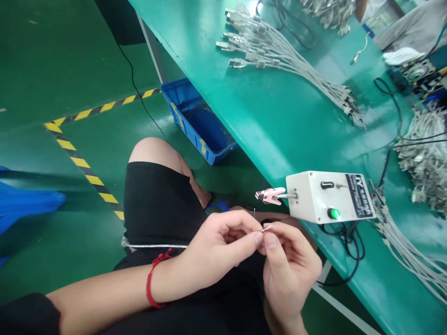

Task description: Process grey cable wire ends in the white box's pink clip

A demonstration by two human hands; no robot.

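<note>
Above my lap, my left hand (223, 246) pinches the end of a cable, where thin red, green and white wires (266, 229) stick out between the fingertips. My right hand (289, 265) meets it there, thumb and forefinger closed on the same wires. A grey cable (157, 245) runs back behind my left hand across my thigh. Just beyond the hands stands a white box-shaped machine (307, 197) at the table edge, with a green lit knob. A pink clip (270, 195) is fixed on its shaft, pointing toward me.
On the green table (265, 111) lie a bundle of USB cables (296, 58), more grey cables (405, 239) and a pile of connectors (424, 163). A blue bin (195, 132) sits below the table edge. Part of another person (412, 28) shows at top right.
</note>
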